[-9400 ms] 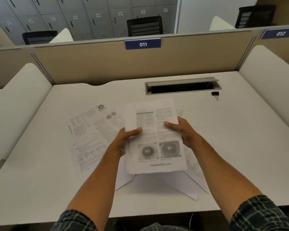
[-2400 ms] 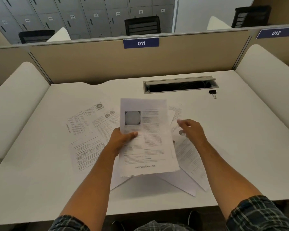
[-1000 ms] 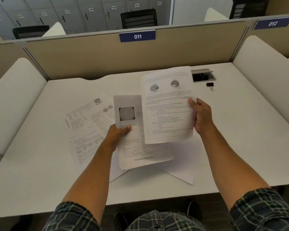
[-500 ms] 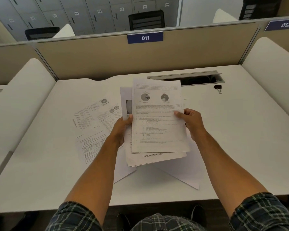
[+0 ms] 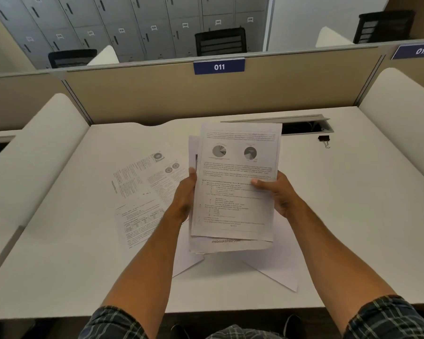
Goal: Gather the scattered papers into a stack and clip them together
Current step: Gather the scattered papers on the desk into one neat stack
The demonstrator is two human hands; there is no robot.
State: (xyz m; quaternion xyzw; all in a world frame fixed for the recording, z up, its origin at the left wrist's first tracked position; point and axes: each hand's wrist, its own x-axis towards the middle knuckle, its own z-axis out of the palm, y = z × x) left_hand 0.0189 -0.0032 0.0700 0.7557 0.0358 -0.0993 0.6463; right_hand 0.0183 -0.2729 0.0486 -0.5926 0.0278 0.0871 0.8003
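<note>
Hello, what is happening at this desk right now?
A person is collecting loose papers. Both hands, the left hand and the right hand, hold a stack of papers above the desk. More sheets lie on the desk to the left, and others lie under the stack. The binder clip sits unused at the far right.

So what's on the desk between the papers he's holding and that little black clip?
Nothing. In the head view, bare white desk runs from the held papers to the clip.
</note>
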